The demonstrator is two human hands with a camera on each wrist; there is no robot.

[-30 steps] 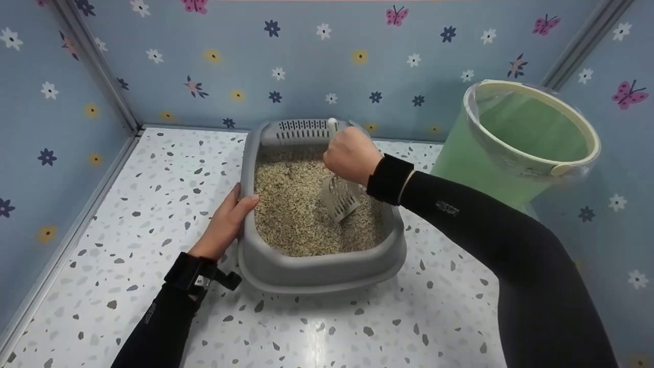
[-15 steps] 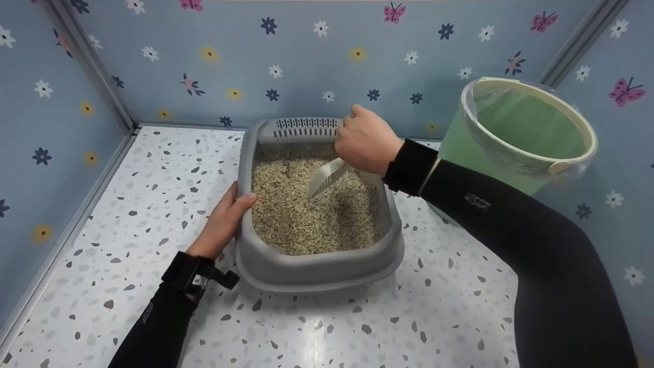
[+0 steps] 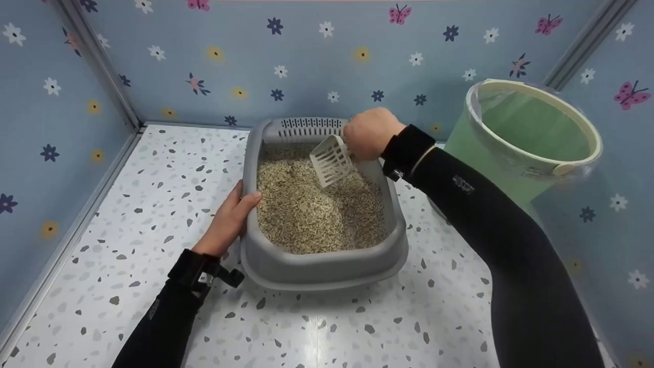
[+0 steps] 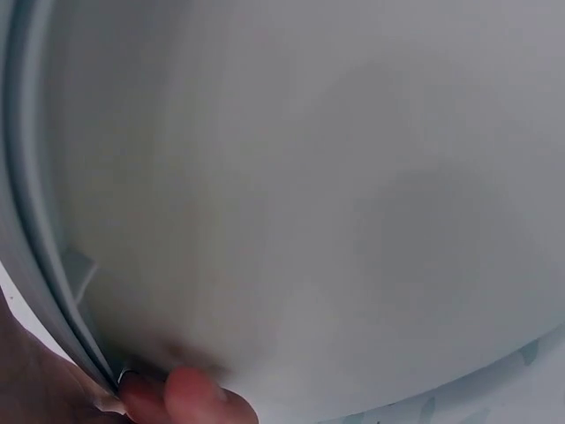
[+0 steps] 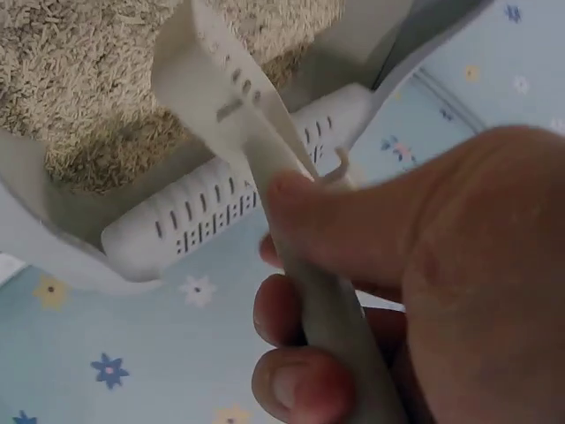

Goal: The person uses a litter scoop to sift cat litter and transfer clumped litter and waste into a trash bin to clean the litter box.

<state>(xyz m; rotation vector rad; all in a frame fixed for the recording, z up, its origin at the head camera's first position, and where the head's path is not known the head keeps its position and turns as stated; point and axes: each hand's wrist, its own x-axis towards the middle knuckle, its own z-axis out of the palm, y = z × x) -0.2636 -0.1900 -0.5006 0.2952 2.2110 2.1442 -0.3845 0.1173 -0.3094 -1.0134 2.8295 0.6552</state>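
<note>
A grey litter box (image 3: 322, 271) filled with tan pellet litter (image 3: 301, 214) stands on the speckled floor. My left hand (image 3: 230, 220) grips its left rim, thumb over the top; in the left wrist view the fingertips (image 4: 199, 397) curl under the rim against the outer wall. My right hand (image 3: 373, 133) is above the box's back right part and holds a slotted litter scoop (image 3: 331, 161) by the handle. The scoop's blade is tilted over the litter, with no clump visible on it. In the right wrist view thumb and fingers wrap the scoop's handle (image 5: 327, 327).
A green bin (image 3: 531, 122) with a cream rim and a clear plastic liner stands right of the box, partly behind my right arm. Flower-patterned wall panels (image 3: 306, 51) enclose the floor at the back and both sides.
The scoop has come up from the litter toward the back of the box, and its slotted blade has turned. My left hand stays on the rim.
</note>
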